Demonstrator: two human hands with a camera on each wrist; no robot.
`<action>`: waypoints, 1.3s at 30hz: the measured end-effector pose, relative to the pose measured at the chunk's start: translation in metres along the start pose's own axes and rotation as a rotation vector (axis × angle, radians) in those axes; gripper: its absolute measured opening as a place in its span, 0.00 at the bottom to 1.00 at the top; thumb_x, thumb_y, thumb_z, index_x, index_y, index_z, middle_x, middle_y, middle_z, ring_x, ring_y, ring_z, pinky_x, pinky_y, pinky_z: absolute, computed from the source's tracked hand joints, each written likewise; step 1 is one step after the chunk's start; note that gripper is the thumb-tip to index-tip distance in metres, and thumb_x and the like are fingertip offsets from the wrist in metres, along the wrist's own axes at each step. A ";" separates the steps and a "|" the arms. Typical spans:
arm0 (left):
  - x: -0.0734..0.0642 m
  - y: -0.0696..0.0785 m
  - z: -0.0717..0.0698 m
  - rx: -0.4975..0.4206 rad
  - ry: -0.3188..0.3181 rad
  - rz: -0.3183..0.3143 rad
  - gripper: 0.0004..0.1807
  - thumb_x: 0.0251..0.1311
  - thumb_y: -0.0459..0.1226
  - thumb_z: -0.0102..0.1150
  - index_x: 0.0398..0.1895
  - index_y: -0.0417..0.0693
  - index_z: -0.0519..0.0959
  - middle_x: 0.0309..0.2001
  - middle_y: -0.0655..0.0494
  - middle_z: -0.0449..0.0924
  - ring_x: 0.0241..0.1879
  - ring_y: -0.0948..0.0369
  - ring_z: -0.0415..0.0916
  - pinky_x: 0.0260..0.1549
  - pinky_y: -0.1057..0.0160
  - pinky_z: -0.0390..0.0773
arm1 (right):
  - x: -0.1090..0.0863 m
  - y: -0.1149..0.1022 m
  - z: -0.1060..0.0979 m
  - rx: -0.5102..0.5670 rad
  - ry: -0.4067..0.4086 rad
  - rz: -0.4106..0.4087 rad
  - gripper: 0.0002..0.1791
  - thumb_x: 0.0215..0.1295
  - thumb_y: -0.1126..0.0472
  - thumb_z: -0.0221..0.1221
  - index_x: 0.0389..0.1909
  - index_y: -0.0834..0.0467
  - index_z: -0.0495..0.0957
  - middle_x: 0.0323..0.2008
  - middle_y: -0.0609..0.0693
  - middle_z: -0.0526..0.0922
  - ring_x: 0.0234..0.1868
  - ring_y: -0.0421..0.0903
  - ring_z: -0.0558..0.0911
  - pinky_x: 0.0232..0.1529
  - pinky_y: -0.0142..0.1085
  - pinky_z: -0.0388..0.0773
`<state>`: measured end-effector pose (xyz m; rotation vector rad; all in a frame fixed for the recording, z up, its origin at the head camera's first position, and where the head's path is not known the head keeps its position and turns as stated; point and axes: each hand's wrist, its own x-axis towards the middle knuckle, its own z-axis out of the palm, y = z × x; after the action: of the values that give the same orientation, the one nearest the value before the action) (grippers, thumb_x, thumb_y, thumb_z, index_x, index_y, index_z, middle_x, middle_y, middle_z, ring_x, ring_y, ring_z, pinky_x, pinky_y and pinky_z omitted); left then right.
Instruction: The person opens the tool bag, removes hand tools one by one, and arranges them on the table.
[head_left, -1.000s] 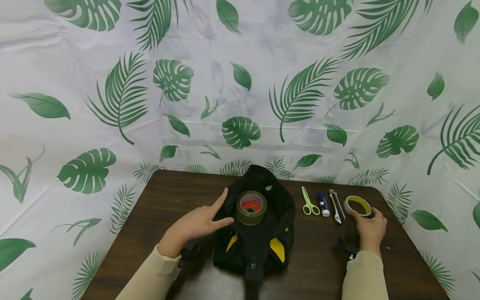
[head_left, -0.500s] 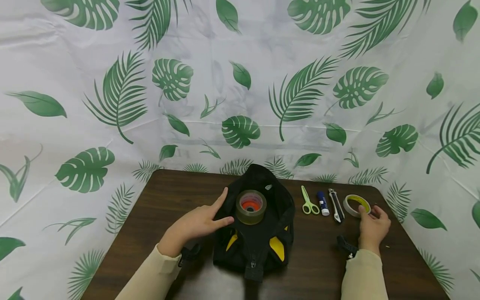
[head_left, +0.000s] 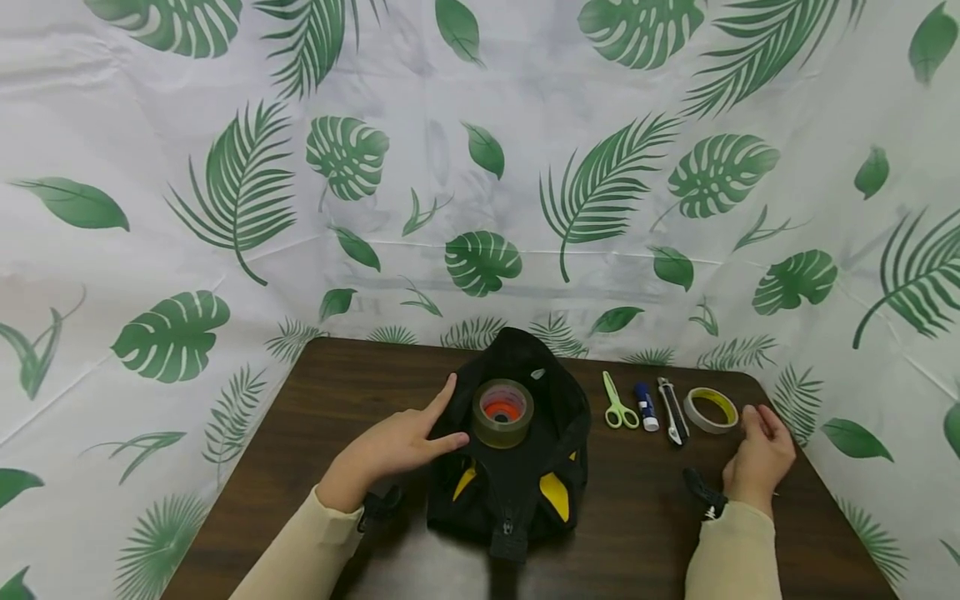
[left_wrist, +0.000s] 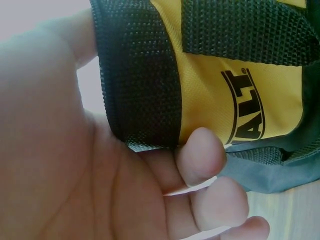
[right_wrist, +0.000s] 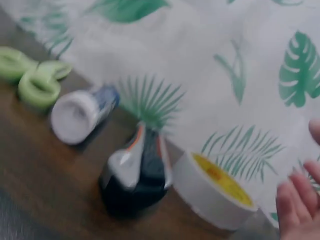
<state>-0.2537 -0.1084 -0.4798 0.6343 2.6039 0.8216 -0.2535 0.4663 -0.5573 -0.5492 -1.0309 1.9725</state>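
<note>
My left hand holds the left rim of a black and yellow tool bag. Its thumb lies over the edge while, in the left wrist view, fingertips bend against the yellow side panel. A roll of brown packing tape with an orange core sits at the bag's opening. At the right, my right hand hovers just beside a roll of white tape with a yellow inside. Fingers loosely bent, that hand holds nothing; the right wrist view shows a gap between it and the white tape.
Left of the white tape lie a utility knife, a blue and white glue stick and light green scissors, in a row. A leaf-patterned cloth hangs behind the dark wooden table.
My right hand has let go of the white tape and moved a little right, away from it. The left hand and the bag stay where they were.
</note>
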 end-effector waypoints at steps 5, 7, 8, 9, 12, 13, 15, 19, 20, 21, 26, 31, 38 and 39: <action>0.001 0.000 0.000 -0.001 0.001 0.001 0.55 0.71 0.77 0.48 0.89 0.81 0.30 0.80 0.46 0.71 0.71 0.44 0.80 0.71 0.38 0.77 | 0.001 -0.001 0.000 0.475 -0.261 0.189 0.17 0.80 0.72 0.59 0.65 0.70 0.80 0.51 0.60 0.85 0.53 0.52 0.85 0.65 0.33 0.81; 0.001 0.000 0.000 -0.001 0.003 0.003 0.55 0.71 0.77 0.48 0.89 0.80 0.30 0.80 0.46 0.71 0.70 0.44 0.81 0.71 0.38 0.77 | 0.002 0.001 -0.002 0.626 -0.365 0.316 0.19 0.83 0.69 0.55 0.69 0.68 0.78 0.55 0.62 0.85 0.59 0.55 0.83 0.74 0.35 0.75; 0.001 0.000 0.000 -0.002 0.002 0.004 0.55 0.71 0.77 0.48 0.89 0.80 0.30 0.80 0.46 0.71 0.70 0.44 0.81 0.71 0.38 0.77 | 0.003 0.003 -0.003 0.710 -0.413 0.373 0.19 0.85 0.68 0.53 0.70 0.67 0.77 0.56 0.63 0.84 0.60 0.56 0.83 0.77 0.36 0.72; 0.001 0.000 0.000 -0.003 0.001 0.004 0.55 0.71 0.77 0.48 0.89 0.80 0.30 0.80 0.45 0.71 0.70 0.43 0.81 0.71 0.38 0.77 | 0.003 0.006 -0.003 0.784 -0.458 0.416 0.19 0.86 0.67 0.51 0.70 0.67 0.76 0.57 0.64 0.83 0.61 0.57 0.82 0.78 0.37 0.70; 0.000 0.000 0.000 -0.003 0.002 0.002 0.55 0.71 0.77 0.48 0.89 0.80 0.30 0.81 0.45 0.71 0.71 0.43 0.80 0.71 0.37 0.77 | 0.001 0.017 -0.003 0.914 -0.575 0.498 0.20 0.88 0.63 0.49 0.72 0.67 0.74 0.60 0.65 0.81 0.65 0.60 0.79 0.80 0.39 0.68; 0.000 0.000 0.000 -0.003 0.002 0.001 0.55 0.71 0.77 0.47 0.89 0.81 0.30 0.81 0.45 0.70 0.71 0.43 0.80 0.71 0.37 0.77 | 0.000 0.021 -0.002 0.946 -0.605 0.527 0.21 0.88 0.62 0.48 0.72 0.66 0.74 0.60 0.66 0.81 0.66 0.60 0.78 0.80 0.40 0.68; 0.000 0.000 0.000 -0.005 0.004 -0.001 0.55 0.70 0.77 0.48 0.89 0.81 0.30 0.81 0.45 0.70 0.71 0.42 0.80 0.71 0.37 0.77 | -0.004 0.029 0.002 0.996 -0.667 0.576 0.22 0.89 0.60 0.46 0.73 0.67 0.72 0.62 0.67 0.80 0.68 0.61 0.76 0.80 0.41 0.66; 0.000 -0.001 0.001 -0.007 0.002 -0.001 0.54 0.71 0.77 0.47 0.89 0.81 0.30 0.81 0.45 0.71 0.71 0.42 0.80 0.70 0.37 0.77 | -0.012 0.040 0.011 1.031 -0.796 0.652 0.26 0.91 0.56 0.40 0.77 0.67 0.69 0.65 0.68 0.77 0.71 0.62 0.74 0.81 0.44 0.66; 0.000 -0.002 0.001 -0.008 0.001 0.002 0.54 0.71 0.77 0.47 0.89 0.81 0.30 0.80 0.44 0.71 0.70 0.43 0.81 0.70 0.37 0.77 | -0.015 0.041 0.014 1.034 -0.827 0.658 0.27 0.91 0.56 0.38 0.77 0.68 0.68 0.65 0.69 0.76 0.71 0.63 0.74 0.81 0.45 0.66; 0.000 -0.002 0.001 -0.009 0.000 0.003 0.54 0.71 0.77 0.47 0.89 0.81 0.30 0.80 0.44 0.72 0.70 0.43 0.81 0.70 0.37 0.78 | -0.017 0.042 0.017 1.034 -0.858 0.661 0.28 0.91 0.56 0.37 0.78 0.68 0.67 0.66 0.69 0.76 0.72 0.63 0.74 0.81 0.46 0.66; 0.001 -0.003 0.000 -0.009 0.003 0.006 0.55 0.71 0.77 0.47 0.88 0.82 0.29 0.79 0.45 0.73 0.69 0.44 0.82 0.70 0.38 0.78 | -0.032 0.046 0.034 1.032 -0.949 0.688 0.31 0.90 0.54 0.32 0.78 0.68 0.67 0.68 0.68 0.75 0.73 0.63 0.74 0.81 0.48 0.66; -0.001 -0.004 -0.001 -0.011 0.008 0.009 0.55 0.71 0.77 0.48 0.89 0.80 0.31 0.78 0.43 0.74 0.67 0.44 0.84 0.69 0.39 0.79 | -0.051 0.050 0.057 0.974 -1.032 0.720 0.31 0.91 0.53 0.30 0.78 0.68 0.66 0.69 0.68 0.74 0.74 0.63 0.73 0.82 0.47 0.66; -0.001 -0.003 -0.001 -0.013 0.002 0.014 0.55 0.70 0.78 0.47 0.89 0.80 0.30 0.82 0.45 0.69 0.71 0.41 0.80 0.71 0.37 0.76 | -0.091 0.030 0.101 0.854 -1.205 0.706 0.32 0.89 0.55 0.28 0.78 0.69 0.66 0.68 0.67 0.76 0.74 0.62 0.74 0.81 0.45 0.69; -0.001 -0.003 -0.001 -0.013 0.003 0.011 0.55 0.70 0.78 0.47 0.89 0.81 0.30 0.82 0.46 0.68 0.71 0.41 0.79 0.72 0.37 0.76 | -0.098 0.025 0.109 0.842 -1.231 0.698 0.33 0.89 0.55 0.28 0.78 0.69 0.67 0.68 0.67 0.76 0.74 0.62 0.74 0.81 0.45 0.69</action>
<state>-0.2538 -0.1115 -0.4808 0.6446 2.5984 0.8428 -0.2834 0.3269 -0.5154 1.0409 -0.4816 3.1527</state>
